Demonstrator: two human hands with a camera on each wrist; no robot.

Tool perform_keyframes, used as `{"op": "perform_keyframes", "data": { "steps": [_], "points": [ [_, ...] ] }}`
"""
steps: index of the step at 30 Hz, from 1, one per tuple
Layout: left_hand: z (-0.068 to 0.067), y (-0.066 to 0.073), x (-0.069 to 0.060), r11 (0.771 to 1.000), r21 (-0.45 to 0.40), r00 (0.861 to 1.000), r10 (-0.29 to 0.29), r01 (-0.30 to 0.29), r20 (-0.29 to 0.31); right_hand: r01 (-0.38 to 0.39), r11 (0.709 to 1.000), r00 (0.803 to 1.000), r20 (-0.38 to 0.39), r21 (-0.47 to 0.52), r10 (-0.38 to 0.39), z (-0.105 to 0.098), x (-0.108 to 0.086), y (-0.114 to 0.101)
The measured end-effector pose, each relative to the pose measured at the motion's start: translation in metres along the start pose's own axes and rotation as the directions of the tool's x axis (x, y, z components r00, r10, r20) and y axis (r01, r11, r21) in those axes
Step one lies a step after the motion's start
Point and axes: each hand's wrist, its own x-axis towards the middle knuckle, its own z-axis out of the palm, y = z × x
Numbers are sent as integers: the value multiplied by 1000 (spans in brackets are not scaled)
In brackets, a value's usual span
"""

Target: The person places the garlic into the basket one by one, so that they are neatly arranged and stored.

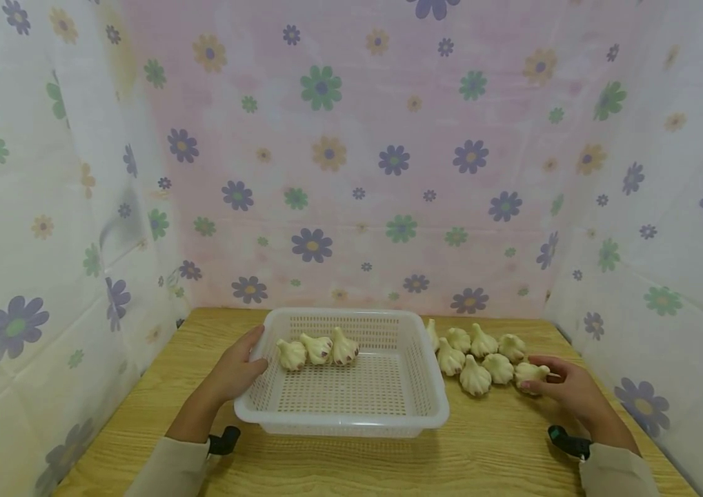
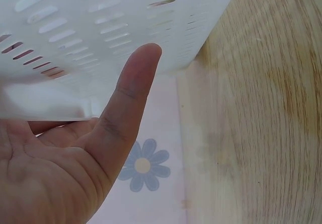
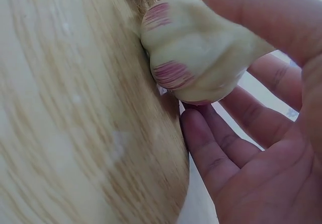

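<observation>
A white slotted plastic basket [image 1: 341, 419] stands on the table with three garlic bulbs, one of them this bulb [image 1: 345, 348], along its back left part. My left hand [image 1: 236, 369] holds the basket's left side; in the left wrist view its thumb [image 2: 133, 88] lies against the slotted wall, the other fingers partly hidden behind the rim. At the right end of a group of garlic bulbs [image 1: 475, 377], my right hand [image 1: 571, 390] holds one garlic bulb [image 3: 196, 48] between thumb and fingers. That bulb has purple streaks and appears to touch the wooden surface.
Several more garlic bulbs lie close together right of the basket, among them a back one [image 1: 511, 347]. Flower-printed cloth [image 1: 363, 207] walls the wooden table [image 1: 481, 455] at the back and both sides. Dark wrist devices [image 1: 568, 442] sit on both wrists.
</observation>
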Motion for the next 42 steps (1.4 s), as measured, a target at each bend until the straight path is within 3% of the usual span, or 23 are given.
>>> {"op": "perform_keyframes", "data": {
  "steps": [7,18,23,36,42],
  "points": [
    [0,2,0,1000,7,1000,4,-4,-2,6,1000,999,-32,-25,-7,-2,1,0],
    [0,-2,0,1000,-9,1000,3,-3,1,59,998,997,-52,-12,-59,-8,-4,-16],
    [3,-6,2,999,-31,1000,9,-9,8,86,992,991,-92,-93,-95,-12,-8,-24],
    [2,-8,2,1000,-21,1000,-9,9,1,148,976,983,-83,-161,-163,-10,4,-69],
    [2,-6,2,999,-28,1000,-16,16,7,201,972,975,-72,-124,-211,-3,13,-93]
  ]
}}
